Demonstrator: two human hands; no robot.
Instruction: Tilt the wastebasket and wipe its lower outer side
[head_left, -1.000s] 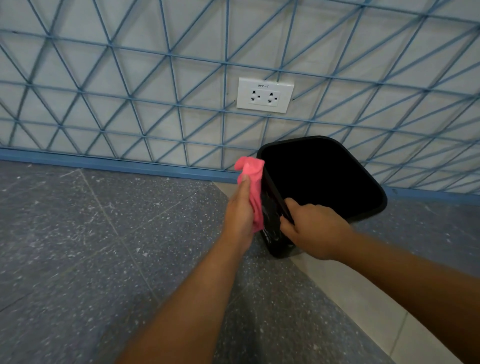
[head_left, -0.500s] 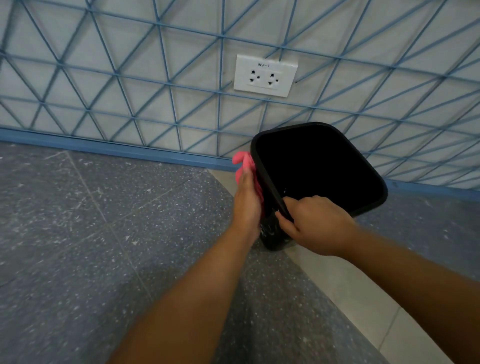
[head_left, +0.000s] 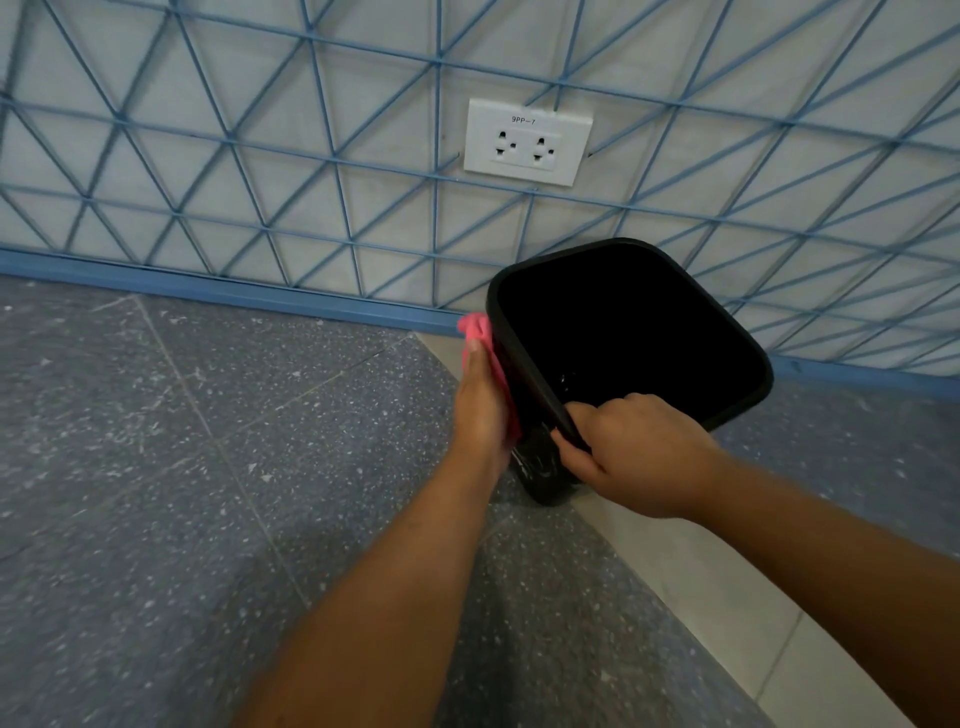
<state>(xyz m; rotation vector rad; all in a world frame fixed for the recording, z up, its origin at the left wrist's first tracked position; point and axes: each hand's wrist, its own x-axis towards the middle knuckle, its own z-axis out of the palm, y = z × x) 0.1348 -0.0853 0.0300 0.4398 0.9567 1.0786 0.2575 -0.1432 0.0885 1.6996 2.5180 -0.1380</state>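
Left hand (head_left: 483, 410) presses pink cloth (head_left: 480, 338) flat vs black bin (head_left: 737, 364) side; right hand (head_left: 631, 457) grips its rim.

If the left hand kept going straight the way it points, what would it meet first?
Probably the blue skirting strip at the wall's foot; the left hand, pressing a pink cloth against the black bin, points that way, though depth is unclear.
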